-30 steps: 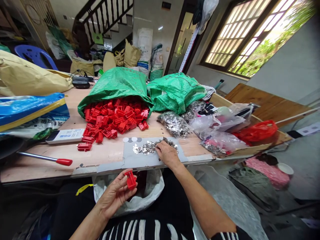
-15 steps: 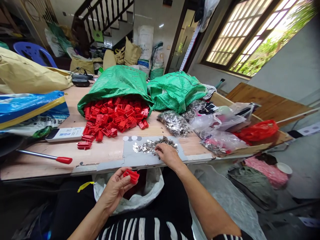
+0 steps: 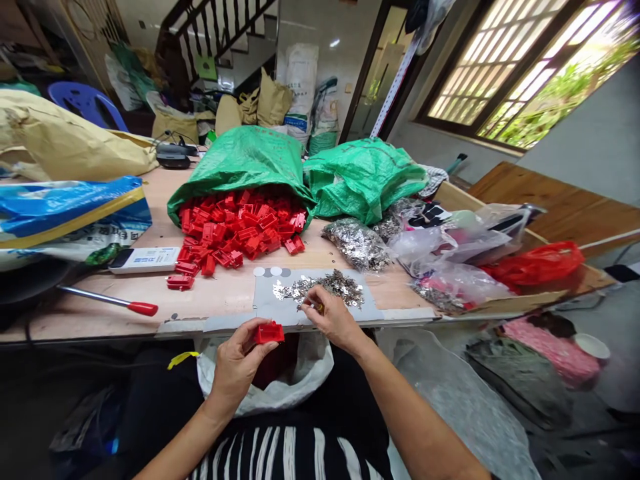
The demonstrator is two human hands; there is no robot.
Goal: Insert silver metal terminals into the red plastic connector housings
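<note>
In the head view, a left hand (image 3: 234,365) pinches a red plastic part (image 3: 270,333) over an open sack (image 3: 320,373); slack fingertips could drop it. Right hand (image 3: 334,321), nearly closed, contents unclear, could scatter metal pieces (image 3: 345,287) just beyond, toward the near table edge (image 3: 220,323).

Red parts (image 3: 240,227): hard plastic by look, smooth, semi-glossy; small flat pieces (image 3: 330,288) read as shiny metal. Green sack (image 3: 250,157) is seen as creased woven plastic with a slight sheen, clear bags (image 3: 450,243) as thin glossy film. Desk (image 3: 215,297) is surfaced in pale wood grain, fairly matt; grey sheet (image 3: 267,310) is smooth and matt.
</note>
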